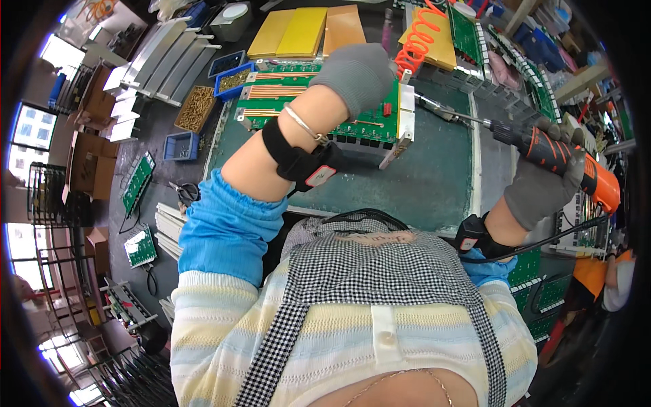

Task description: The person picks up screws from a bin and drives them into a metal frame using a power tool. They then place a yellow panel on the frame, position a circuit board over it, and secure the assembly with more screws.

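A green circuit board assembly point(369, 130) with copper-coloured strips and pale metal end plates lies across the far middle of the bench. My left hand point(358, 73), in a grey glove, is over its far right part with the fingers curled. Those fingertips are hidden, so I cannot see what they hold, if anything. At the right, my right hand point(542, 190), also gloved, grips an orange-and-black power screwdriver point(542, 147). Its thin shaft points left toward a silvery metal piece point(437, 107) beside the assembly's right end; whether they touch, I cannot tell.
An orange coiled hose point(419, 42) hangs behind the assembly. Blue bins point(182, 146) and a tray of brass-coloured parts point(195, 108) stand left. Yellow sheets point(302, 32) lie at the back. Metal panels point(173, 61) and a loose green board point(138, 182) are farther left. A black cable point(563, 237) crosses near my right wrist.
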The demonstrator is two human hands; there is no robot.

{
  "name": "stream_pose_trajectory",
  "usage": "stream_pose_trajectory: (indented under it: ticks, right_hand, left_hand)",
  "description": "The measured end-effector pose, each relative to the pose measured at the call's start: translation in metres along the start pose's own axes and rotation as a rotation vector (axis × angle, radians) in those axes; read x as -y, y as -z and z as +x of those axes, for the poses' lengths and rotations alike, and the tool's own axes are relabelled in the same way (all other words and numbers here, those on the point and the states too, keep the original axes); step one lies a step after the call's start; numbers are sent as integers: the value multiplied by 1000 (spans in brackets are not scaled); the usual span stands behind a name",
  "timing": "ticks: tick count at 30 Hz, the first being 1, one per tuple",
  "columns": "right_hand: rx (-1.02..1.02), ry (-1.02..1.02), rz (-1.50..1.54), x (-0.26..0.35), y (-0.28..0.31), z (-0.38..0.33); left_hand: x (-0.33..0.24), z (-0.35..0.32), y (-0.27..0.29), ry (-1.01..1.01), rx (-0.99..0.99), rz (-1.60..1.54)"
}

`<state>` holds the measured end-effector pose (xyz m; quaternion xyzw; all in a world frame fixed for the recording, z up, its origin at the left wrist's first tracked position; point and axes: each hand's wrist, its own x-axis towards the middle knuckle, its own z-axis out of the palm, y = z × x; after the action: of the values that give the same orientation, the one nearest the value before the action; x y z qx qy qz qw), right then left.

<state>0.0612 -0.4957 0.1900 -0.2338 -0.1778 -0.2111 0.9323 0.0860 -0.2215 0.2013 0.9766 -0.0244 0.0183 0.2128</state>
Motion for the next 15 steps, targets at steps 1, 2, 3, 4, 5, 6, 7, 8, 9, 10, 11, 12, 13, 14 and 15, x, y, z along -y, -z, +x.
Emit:
stream_pose_trajectory:
  ticks: [1, 2, 3, 4, 5, 6, 7, 8, 9, 10, 11, 12, 13, 14, 15]
  right_hand:
    - [46, 11, -37, -5, -7, -2]
    - [92, 23, -74, -10, -15, -4]
    - [72, 38, -123, -15, -24, -7]
    - [78, 49, -129, -18, -29, -8]
    - [108, 56, -153, -21, -31, -11]
    - [137, 63, -179, -23, -33, -13]
    - [150, 58, -226, -26, -35, -16]
    - [153, 42, -227, -34, -40, -20]
    - [176, 25, -264, -43, -45, -24]
    - [191, 41, -326, -42, -50, -26]
    - [218, 22, -347, -50, -47, -25]
    - [224, 13, -348, -57, -47, -26]
    - [275, -19, -379, -65, -51, -27]
    - [323, -48, -414, -70, -51, -28]
    - [341, -47, -437, -73, -50, -28]
  left_hand:
    - [-2, 1, 1, -37, 17, 32]
    - [-2, 1, 2, -74, 35, 64]
    - [-1, -5, 2, -72, 24, 61]
    - [2, -13, -1, -107, -106, -72]
    - [5, -20, -3, -137, -229, -207]
    - [10, -23, 2, -145, -227, -215]
    - [18, -28, 8, -219, -368, -491]
    - [27, -36, 12, -267, -522, -759]
    - [35, -42, 7, -250, -526, -761]
    - [41, -41, -2, -253, -600, -842]
    - [53, -43, -14, -231, -701, -900]
    - [68, -44, -34, -222, -707, -902]
    - [84, -42, -56, -246, -756, -866]
    - [88, -40, -67, -272, -799, -833]
    - [91, -44, -76, -219, -753, -806]
